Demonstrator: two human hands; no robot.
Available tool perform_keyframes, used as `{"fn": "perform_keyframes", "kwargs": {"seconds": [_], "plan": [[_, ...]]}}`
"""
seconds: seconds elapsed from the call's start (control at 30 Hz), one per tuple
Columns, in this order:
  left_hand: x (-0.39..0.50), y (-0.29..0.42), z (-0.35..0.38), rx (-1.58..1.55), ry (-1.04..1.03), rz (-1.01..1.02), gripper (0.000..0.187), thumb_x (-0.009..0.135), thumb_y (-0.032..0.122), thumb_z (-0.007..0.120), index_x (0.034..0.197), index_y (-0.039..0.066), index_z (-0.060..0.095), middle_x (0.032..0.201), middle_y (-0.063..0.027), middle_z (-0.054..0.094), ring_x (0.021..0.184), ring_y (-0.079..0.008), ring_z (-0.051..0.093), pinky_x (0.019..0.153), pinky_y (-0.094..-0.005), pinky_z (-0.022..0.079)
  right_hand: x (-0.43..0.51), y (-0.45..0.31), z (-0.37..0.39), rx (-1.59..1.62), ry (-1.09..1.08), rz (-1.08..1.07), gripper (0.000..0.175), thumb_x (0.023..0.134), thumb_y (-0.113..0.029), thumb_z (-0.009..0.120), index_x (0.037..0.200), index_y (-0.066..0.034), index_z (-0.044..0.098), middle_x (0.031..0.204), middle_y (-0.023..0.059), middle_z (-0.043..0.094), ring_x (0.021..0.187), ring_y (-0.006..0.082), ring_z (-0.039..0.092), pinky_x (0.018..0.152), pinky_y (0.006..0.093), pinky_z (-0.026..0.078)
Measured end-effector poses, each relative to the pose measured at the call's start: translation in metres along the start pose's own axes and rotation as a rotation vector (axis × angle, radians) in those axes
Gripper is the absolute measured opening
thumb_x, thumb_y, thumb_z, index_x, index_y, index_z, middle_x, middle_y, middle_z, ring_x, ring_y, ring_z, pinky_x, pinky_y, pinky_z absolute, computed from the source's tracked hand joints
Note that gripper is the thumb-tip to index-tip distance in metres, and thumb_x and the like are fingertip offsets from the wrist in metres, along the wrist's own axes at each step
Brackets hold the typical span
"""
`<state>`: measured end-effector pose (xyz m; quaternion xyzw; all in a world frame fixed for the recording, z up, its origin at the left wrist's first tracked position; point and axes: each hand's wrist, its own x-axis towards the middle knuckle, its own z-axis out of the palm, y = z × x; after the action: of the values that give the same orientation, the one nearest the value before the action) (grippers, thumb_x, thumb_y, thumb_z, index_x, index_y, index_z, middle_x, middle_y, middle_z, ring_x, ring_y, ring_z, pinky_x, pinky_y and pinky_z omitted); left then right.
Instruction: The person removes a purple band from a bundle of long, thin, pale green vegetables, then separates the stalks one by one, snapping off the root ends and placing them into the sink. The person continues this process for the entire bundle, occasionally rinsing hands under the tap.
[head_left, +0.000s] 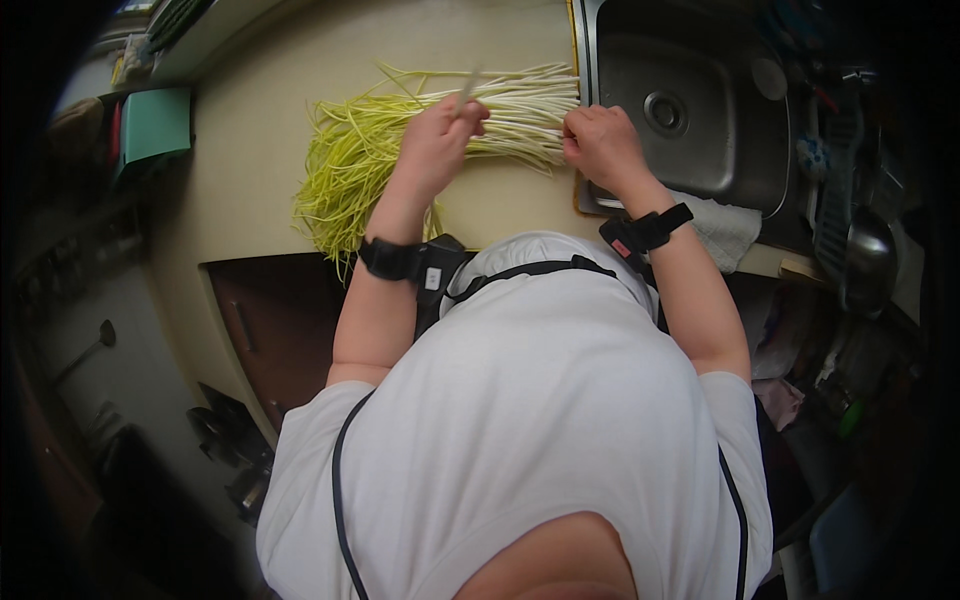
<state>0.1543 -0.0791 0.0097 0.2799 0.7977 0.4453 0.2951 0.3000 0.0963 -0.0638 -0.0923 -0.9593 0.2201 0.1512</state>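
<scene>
A large bundle of yellow chives (352, 165) lies across the countertop, yellow-green leaves to the left and white stalks to the right. My left hand (442, 139) is over the middle of the bundle. Between its thumb and fingers a thin pale piece (469, 88) sticks up, blurred; it looks like a stalk, but I cannot tell for sure. My right hand (606, 146) is at the sink's left edge, its fingers curled around the white stalk ends. Its fingertips are partly hidden, so how many stalks they pinch is unclear.
A stainless steel sink (660, 172) adjoins the beige countertop (247, 172) on the right, with a white cloth (720, 229) over its front edge. A teal box (155, 124) stands at the far left. Below the counter is a dark brown cabinet door (262, 330).
</scene>
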Motion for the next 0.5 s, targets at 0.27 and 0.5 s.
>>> {"fn": "perform_keyframes", "kwargs": {"seconds": [0.27, 0.5], "plan": [[0.021, 0.022, 0.022, 0.488, -0.076, 0.318, 0.018, 0.086, 0.023, 0.059, 0.097, 0.011, 0.065, 0.088, -0.0096, 0.063, 0.080, -0.0304, 0.061, 0.067, -0.0400, 0.048, 0.012, -0.016, -0.058, 0.512, 0.069, 0.271, 0.005, 0.077, -0.007, 0.061, 0.079, -0.0024, 0.061, 0.072, 0.0067, 0.064, 0.061, 0.0169, 0.061, 0.058, 0.0278, 0.048], [0.028, 0.045, 0.018, 0.295, -0.279, 0.179, 0.020, 0.087, 0.027, 0.060, 0.082, 0.010, 0.069, 0.064, -0.0075, 0.063, 0.059, -0.0215, 0.058, 0.057, -0.0342, 0.044, 0.007, -0.018, -0.080, 0.883, 0.163, 0.288, 0.023, 0.081, -0.005, 0.067, 0.103, -0.0028, 0.060, 0.083, 0.0009, 0.064, 0.074, 0.0053, 0.057, 0.067, 0.0206, 0.047]]}}
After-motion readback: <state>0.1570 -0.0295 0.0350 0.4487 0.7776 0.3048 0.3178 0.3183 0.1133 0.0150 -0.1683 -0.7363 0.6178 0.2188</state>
